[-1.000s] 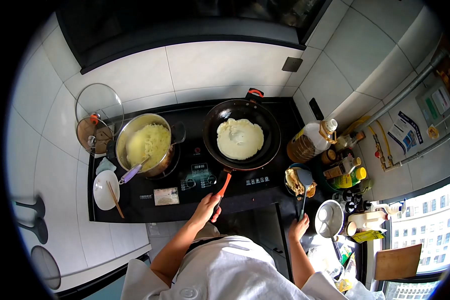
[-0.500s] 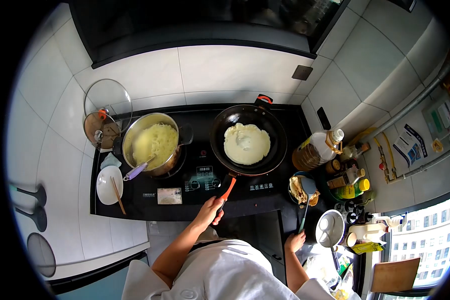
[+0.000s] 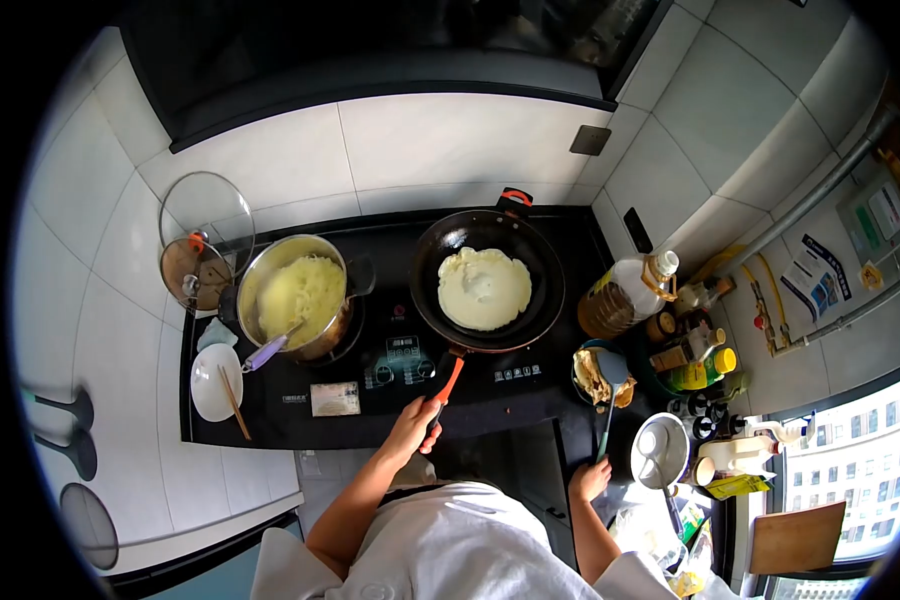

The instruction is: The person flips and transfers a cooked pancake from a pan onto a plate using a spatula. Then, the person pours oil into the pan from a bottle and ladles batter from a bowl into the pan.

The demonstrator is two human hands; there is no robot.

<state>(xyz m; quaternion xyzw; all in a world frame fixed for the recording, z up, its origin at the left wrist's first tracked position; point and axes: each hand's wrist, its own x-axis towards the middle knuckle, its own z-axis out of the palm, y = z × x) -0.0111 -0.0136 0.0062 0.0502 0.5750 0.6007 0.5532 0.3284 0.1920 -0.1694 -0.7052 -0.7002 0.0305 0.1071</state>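
My left hand [image 3: 411, 430] is closed round the orange and black handle of the dark frying pan [image 3: 542, 315]. A pale, round pancake [image 3: 484, 289] lies flat in the pan. On the right, my right hand [image 3: 589, 480] grips the end of a spatula [image 3: 611, 372]. The spatula's dark blade rests over a bowl of browned pancakes [image 3: 589, 378].
A pot of yellowish batter-like food [image 3: 303, 297] stands on the left, near a glass lid [image 3: 207, 225] and a white bowl with chopsticks [image 3: 210, 392]. An oil jug [image 3: 615, 299], bottles [image 3: 700, 372] and a metal pan [image 3: 660, 449] line the right side.
Both hands keep their holds. The camera view has shifted a little. The spatula blade has dipped slightly over the bowl; the pancake lies in the pan as before.
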